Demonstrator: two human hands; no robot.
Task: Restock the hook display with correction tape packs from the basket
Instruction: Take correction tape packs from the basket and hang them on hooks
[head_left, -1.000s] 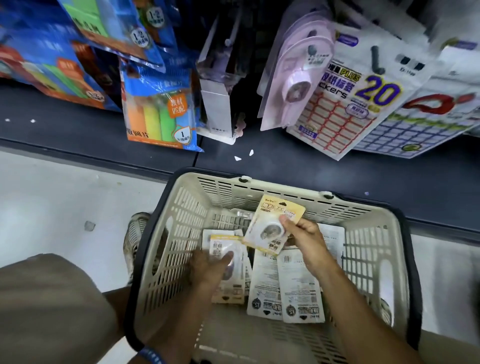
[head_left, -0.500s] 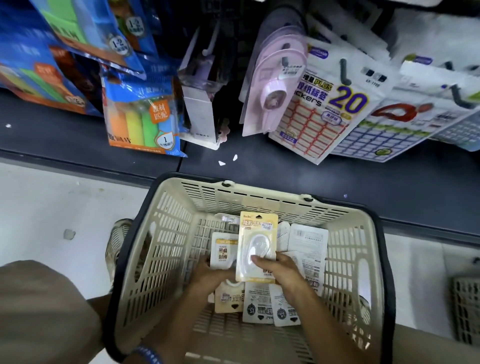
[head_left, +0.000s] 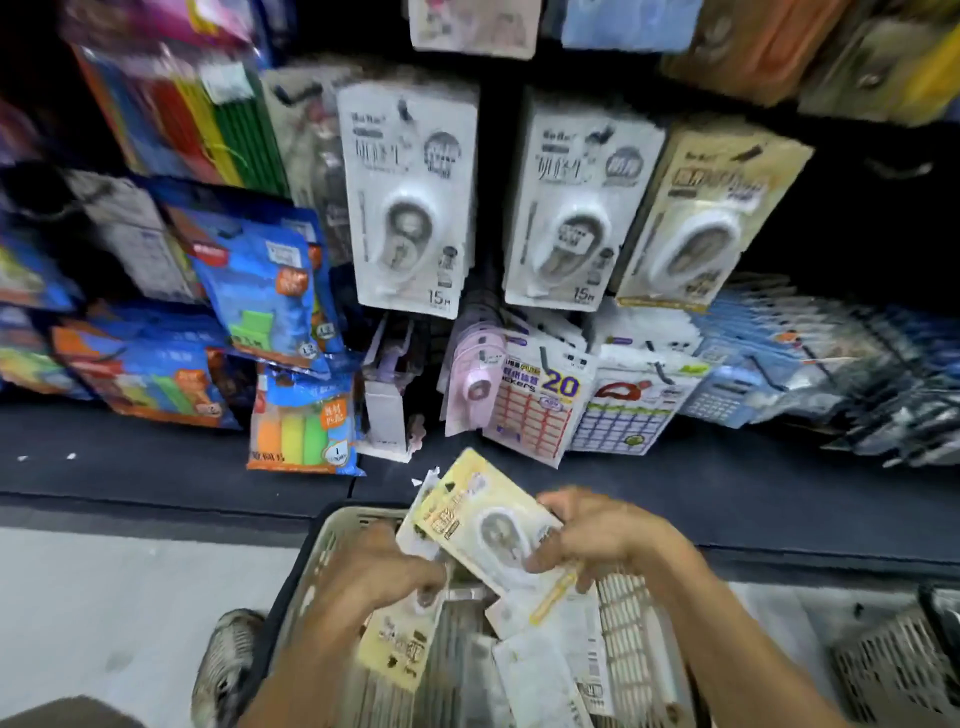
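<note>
Your right hand pinches a cream-yellow carded correction tape pack; left hand grips another over the beige plastic basket. Next: lift to matching cream pack on hook, thread hang-hole.

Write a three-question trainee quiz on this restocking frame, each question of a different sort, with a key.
1. True or false: the right hand holds a yellow correction tape pack above the basket.
2. Which hanging pack matches the yellow pack's colour?
A. the left white pack
B. the middle white pack
C. the cream pack on the right
3. Fill in: the left hand grips another pack, lying ____ the yellow pack.

Key: 1 true; 2 C; 3 below
</note>
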